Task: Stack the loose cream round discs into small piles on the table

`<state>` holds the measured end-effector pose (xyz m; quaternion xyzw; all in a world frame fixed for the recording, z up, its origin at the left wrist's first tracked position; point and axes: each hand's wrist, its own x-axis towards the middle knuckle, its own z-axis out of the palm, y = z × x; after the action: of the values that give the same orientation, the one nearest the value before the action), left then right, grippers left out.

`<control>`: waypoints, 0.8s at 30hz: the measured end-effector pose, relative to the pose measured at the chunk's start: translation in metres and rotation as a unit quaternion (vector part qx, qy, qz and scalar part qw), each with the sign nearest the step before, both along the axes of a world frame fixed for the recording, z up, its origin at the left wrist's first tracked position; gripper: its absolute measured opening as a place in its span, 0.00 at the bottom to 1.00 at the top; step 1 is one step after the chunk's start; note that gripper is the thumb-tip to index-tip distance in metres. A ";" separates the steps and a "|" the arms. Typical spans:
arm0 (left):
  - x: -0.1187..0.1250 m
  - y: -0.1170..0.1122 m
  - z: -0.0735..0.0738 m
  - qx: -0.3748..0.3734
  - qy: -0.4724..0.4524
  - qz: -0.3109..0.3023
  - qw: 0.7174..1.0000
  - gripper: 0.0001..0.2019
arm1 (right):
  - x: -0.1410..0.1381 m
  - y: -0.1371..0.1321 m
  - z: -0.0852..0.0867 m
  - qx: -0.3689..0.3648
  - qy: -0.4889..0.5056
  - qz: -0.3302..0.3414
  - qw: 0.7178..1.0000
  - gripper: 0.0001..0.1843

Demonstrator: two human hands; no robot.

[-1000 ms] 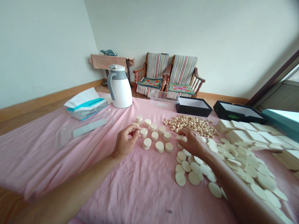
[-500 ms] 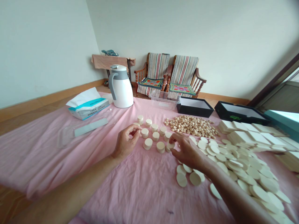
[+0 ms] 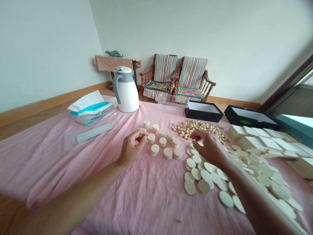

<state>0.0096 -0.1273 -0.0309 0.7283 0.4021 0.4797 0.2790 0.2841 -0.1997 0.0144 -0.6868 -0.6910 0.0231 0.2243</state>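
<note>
The counter (image 3: 137,202) is covered with creased pink cloth. Short stacks of pale, round wooden discs (image 3: 168,153) stand upright at its centre, set apart in uneven rows between the two hands.

Left hand (image 3: 132,147): positioned at the left edge of the stacks. Thumb and index finger are close together, beside a stack; whether they grip a disc cannot be determined.

Right hand (image 3: 209,148): positioned over the upper left portion of the loose, pale, round wooden discs (image 3: 206,177). Thumb and index finger are slightly spread, with a narrow gap; nothing is visible between them. The loose discs extend toward the lower right, some overlapping.

Adjacent items: a heap of small, rounded, tan wooden pieces (image 3: 192,129) lies just beyond the right hand. Square, pale wooden boards (image 3: 269,143) are piled at right. A black, open, rectangular box (image 3: 202,115) stands behind the heap. A white jug with grey handle (image 3: 129,97) stands at rear left.
</note>
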 end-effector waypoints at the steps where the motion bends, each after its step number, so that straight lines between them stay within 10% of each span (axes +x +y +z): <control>1: 0.000 0.000 0.000 0.000 0.000 0.000 1.000 0.06 | 0.008 0.002 -0.002 -0.013 -0.027 -0.009 1.000 0.10; 11: 0.000 -0.001 0.001 -0.003 0.003 0.003 1.000 0.06 | 0.024 0.009 -0.018 -0.134 -0.096 0.021 0.986 0.16; 24: 0.000 -0.001 0.001 -0.008 0.001 0.001 1.000 0.07 | 0.010 0.006 -0.017 -0.070 -0.080 0.020 0.994 0.11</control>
<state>0.0097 -0.1282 -0.0300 0.7260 0.4067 0.4762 0.2842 0.2939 -0.1934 -0.0022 -0.6867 -0.7167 0.0212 0.1194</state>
